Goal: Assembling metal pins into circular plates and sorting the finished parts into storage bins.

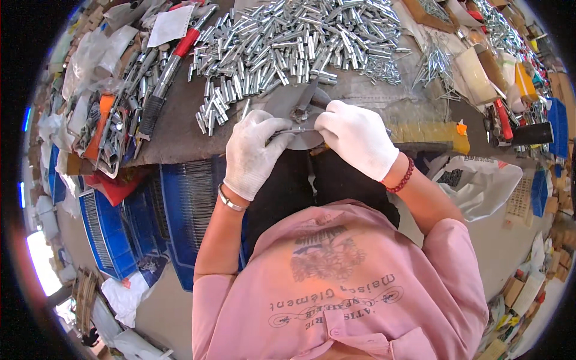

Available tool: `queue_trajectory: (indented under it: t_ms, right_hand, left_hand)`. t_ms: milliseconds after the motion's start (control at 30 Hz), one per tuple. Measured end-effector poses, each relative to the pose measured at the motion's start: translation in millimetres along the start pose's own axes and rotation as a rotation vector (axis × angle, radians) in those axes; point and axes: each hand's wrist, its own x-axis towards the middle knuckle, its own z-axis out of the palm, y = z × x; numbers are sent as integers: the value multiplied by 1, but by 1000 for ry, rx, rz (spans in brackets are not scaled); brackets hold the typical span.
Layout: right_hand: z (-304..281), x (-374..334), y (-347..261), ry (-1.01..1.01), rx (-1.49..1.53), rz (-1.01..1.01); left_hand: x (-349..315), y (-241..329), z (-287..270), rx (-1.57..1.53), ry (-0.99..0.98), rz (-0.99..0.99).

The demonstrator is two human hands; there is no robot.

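My left hand (253,153), in a white knitted glove, pinches one end of a thin metal rod (298,130). The other end is pinched by my right hand (359,139), gloved alike, so the rod lies level between my fingertips. Just behind and beneath it is a round grey metal disc (307,141) at the bench's near edge. An upright metal blade-like piece (307,96) stands on the fixture beyond the rod. A large heap of shiny metal tubes (288,48) covers the bench beyond my hands. The fingertips partly hide the rod's ends.
Blue crates (191,204) with many thin rods stand below the bench at left. A red-and-black handled tool (171,72) and an orange-handled tool (102,123) lie at left. Rightward are thin metal pins (438,66), yellow tape (423,132) on the edge, and a white bag (480,180).
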Motion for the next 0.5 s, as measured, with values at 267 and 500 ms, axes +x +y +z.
queue_trajectory:
  t_ms: [267,500]
  right_hand:
    - [3,4,3,11,-40,-43]
    - [3,5,3,-5,-83,-40]
  left_hand:
    - [3,-6,2,-26,49,18]
    - [6,-7,0,9,56,79]
